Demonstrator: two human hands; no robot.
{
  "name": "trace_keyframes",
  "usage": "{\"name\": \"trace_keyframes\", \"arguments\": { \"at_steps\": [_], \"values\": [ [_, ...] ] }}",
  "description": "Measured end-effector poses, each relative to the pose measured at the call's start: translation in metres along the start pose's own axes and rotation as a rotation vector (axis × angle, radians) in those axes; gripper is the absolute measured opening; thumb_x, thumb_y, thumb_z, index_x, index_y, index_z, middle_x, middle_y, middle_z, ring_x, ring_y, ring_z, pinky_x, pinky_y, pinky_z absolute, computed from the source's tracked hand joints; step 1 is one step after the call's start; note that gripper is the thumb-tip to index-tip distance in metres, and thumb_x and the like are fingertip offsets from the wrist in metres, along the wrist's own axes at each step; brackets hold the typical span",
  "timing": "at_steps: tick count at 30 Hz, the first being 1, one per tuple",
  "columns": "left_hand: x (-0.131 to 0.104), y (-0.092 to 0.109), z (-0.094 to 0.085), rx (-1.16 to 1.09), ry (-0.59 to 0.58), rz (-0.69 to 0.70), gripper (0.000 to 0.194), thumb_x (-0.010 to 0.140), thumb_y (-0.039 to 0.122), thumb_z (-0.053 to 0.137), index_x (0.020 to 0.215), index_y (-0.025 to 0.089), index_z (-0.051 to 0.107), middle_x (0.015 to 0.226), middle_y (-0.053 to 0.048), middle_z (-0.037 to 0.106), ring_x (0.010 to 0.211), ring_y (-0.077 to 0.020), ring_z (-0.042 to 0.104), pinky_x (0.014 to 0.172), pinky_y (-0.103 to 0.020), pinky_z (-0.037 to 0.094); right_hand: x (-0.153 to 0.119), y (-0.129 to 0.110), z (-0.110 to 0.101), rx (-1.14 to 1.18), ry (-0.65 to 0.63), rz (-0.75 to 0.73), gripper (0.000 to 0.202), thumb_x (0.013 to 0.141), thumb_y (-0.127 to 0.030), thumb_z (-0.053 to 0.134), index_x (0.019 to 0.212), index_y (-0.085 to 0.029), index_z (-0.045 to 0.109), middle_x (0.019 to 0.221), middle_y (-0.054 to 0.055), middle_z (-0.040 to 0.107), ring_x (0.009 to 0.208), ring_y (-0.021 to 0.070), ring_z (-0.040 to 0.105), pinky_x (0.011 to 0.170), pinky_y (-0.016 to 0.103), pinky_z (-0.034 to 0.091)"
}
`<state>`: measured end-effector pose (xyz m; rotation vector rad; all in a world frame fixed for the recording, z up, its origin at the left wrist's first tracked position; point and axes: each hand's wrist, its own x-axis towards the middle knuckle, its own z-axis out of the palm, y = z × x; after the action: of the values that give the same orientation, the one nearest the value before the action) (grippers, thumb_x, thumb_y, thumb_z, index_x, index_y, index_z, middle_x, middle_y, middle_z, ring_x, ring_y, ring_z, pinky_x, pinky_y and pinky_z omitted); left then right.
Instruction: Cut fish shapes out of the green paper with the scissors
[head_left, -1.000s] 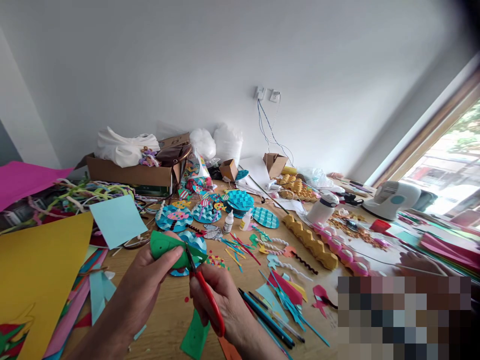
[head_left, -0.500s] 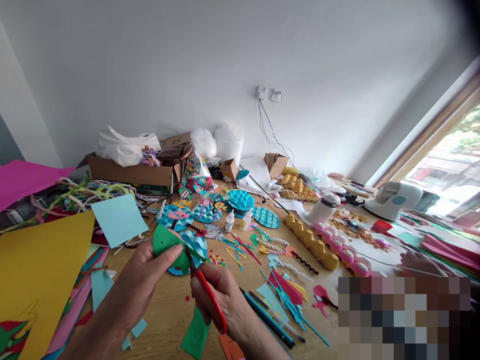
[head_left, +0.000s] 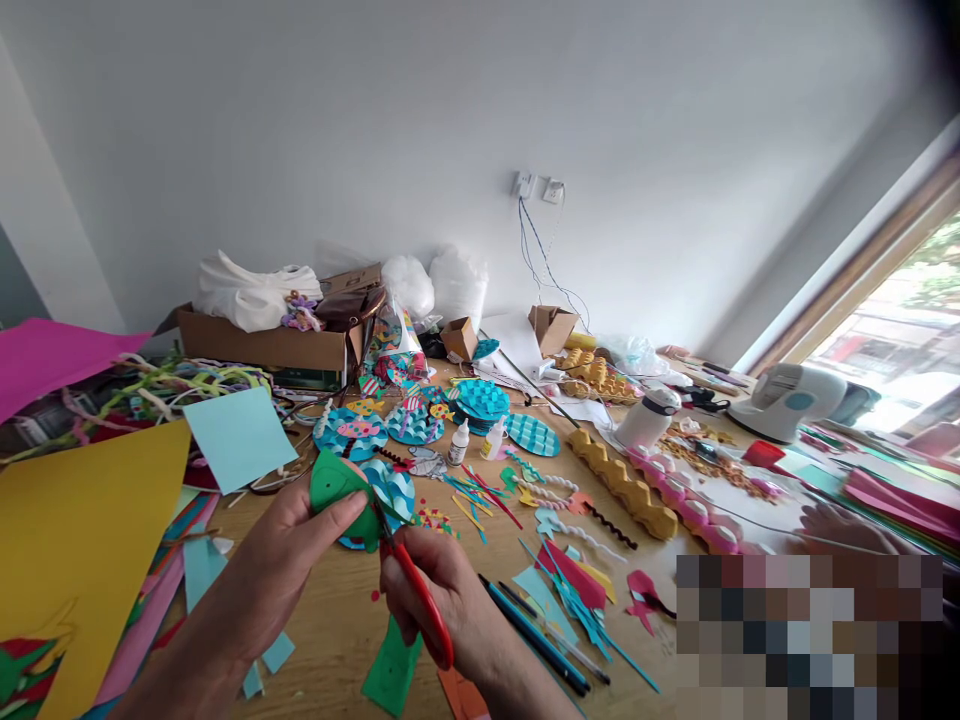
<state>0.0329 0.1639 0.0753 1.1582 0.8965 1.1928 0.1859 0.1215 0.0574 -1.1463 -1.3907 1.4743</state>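
Observation:
My left hand [head_left: 319, 530] pinches a piece of green paper [head_left: 330, 482] with a curved drawn line and a dot on it. My right hand [head_left: 431, 580] is wrapped round the handles of red-handled scissors [head_left: 421, 590]. The scissor blades meet the green paper at its right edge, close to my left thumb. Another green paper piece [head_left: 392, 672] lies on the wooden table below my hands. Behind the held paper are blue scalloped paper discs [head_left: 394, 486].
Yellow paper [head_left: 90, 550] and a light blue sheet [head_left: 240, 437] are at the left. Two glue bottles [head_left: 458, 443] stand mid-table. Dark pens [head_left: 536, 640] lie right of my right hand. Another person's hand [head_left: 844, 525] rests at the right.
The green paper and my left hand have shifted slightly right, and the paper's visible outline has changed a little at the scissors. My right hand is nearly in the same place.

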Motion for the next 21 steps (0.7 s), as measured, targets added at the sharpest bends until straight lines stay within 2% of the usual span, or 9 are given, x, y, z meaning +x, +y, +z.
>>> {"name": "trace_keyframes", "arguments": {
  "at_steps": [10, 15, 21],
  "values": [
    [-0.0002, 0.0015, 0.0004, -0.001, -0.027, -0.004, 0.013, 0.069, 0.034, 0.077, 0.064, 0.022, 0.073, 0.066, 0.001, 0.070, 0.070, -0.0189, 0.058, 0.065, -0.024, 0.049, 0.0013, 0.0045, -0.0015, -0.017, 0.020, -0.008, 0.043, 0.081, -0.057, 0.059, 0.064, -0.020, 0.047, 0.046, -0.007, 0.041, 0.040, 0.0067, 0.035, 0.039, 0.020, 0.026],
    [0.0000, 0.0033, -0.0019, 0.023, -0.041, -0.003, 0.012, 0.068, 0.035, 0.077, 0.068, 0.023, 0.075, 0.067, 0.001, 0.070, 0.070, -0.0190, 0.057, 0.064, -0.024, 0.048, 0.0011, 0.0068, -0.0028, -0.040, 0.024, -0.047, 0.038, 0.084, -0.046, 0.059, 0.061, -0.020, 0.043, 0.050, -0.007, 0.038, 0.044, 0.0067, 0.033, 0.042, 0.021, 0.023],
    [0.0001, 0.0023, -0.0050, 0.054, -0.049, -0.005, 0.014, 0.071, 0.037, 0.075, 0.072, 0.023, 0.075, 0.069, 0.000, 0.071, 0.073, -0.0199, 0.058, 0.068, -0.025, 0.048, 0.0003, 0.0052, -0.0041, -0.053, 0.036, -0.029, 0.028, 0.083, -0.033, 0.056, 0.061, -0.020, 0.044, 0.053, -0.007, 0.035, 0.046, 0.0065, 0.031, 0.043, 0.021, 0.022]
  ]
}}
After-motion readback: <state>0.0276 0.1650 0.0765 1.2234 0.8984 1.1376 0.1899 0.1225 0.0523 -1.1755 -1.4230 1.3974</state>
